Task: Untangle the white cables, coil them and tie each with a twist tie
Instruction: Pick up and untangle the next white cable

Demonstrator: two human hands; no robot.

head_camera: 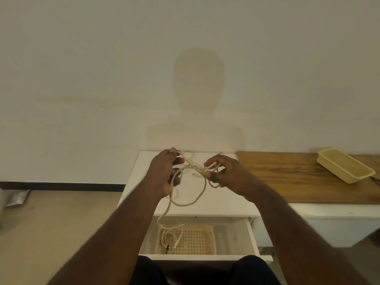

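A tangled white cable [202, 188] stretches between both hands above the white cabinet top [226, 204]. My left hand [164, 173] grips strands of it, fingers curled, with one strand running out between thumb and forefinger. My right hand [224, 173] pinches the crossing strands near the knot. A long loop sags toward the cabinet's front edge, and one strand hangs down into the open drawer [249, 239]. There a coiled white cable [169, 236] lies in a perforated cream basket [197, 239], with a dark tie at its lower end. More cable lies on the top behind my hands.
A wooden board [298, 177] covers the surface to the right, with a cream rectangular tray [345, 168] on it near the wall. A crumpled silver packet [19, 198] lies on the floor at the left. My knees are below the drawer front.
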